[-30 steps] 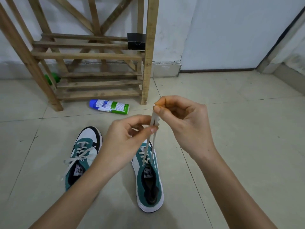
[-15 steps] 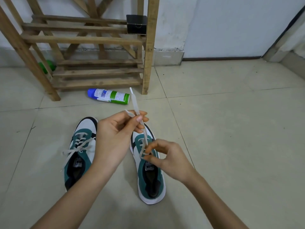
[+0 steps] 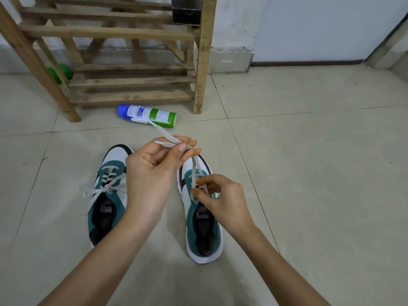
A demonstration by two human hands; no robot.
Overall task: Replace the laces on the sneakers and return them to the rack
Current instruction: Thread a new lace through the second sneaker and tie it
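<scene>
white lace (image 3: 165, 131) is running up from the green and white sneaker (image 3: 204, 230) that is sitting on the tiled floor (image 3: 309, 173) under both hands. the left hand (image 3: 152, 173) is hovering above the toe, its thumb and curled fingers pinching both lace ends together, so the tips are poking out towards the spray can (image 3: 148, 114). the right hand (image 3: 220, 195) is lower, just over the eyelets, its fingertips closing on one strand close to the tongue. the second sneaker (image 3: 108, 195) is lying just beside it on the left, its lace already threaded and hanging loose at the sides. the wooden rack (image 3: 132, 32) is standing beyond against the wall, with the can lying on its side in front.
</scene>
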